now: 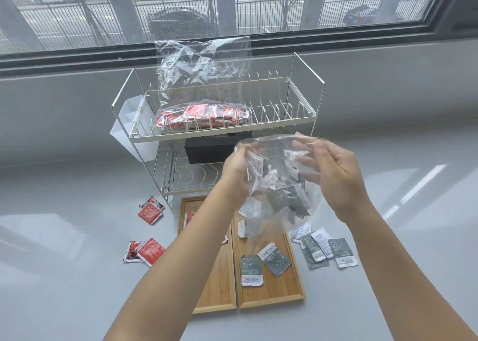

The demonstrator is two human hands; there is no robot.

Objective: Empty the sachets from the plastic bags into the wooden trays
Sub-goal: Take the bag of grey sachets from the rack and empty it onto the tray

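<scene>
Clear plastic bag [274, 185] of grey sachets [282, 201] is held up between both hands, above the far end of the right wooden tray [269, 289]. Left hand [236, 170] pinches the bag's top edge, fingers curled round the film. Right hand [333, 175] is on the bag's other side, fingers fairly straight against the plastic; looks like it's spreading or steadying the bag rather than clamping it.

Below the hands: two grey sachets already lie in the right tray, a loose cluster of spilled grey sachets [326, 247] sits on the counter just right of it. Left wooden tray [217, 294], under the left forearm, shows a bit of red sachet. Red sachets [144, 251] are scattered on the counter left of the left arm.

Beyond the hands, a second bag of red sachets [204, 118] rests on the top tier of the dish rack [284, 107], still full.

Step, as I read it: mid-emptying the grey bag. Next: tip the mouth down, keep it centred over the tray so nothing more lands on the counter.
</scene>
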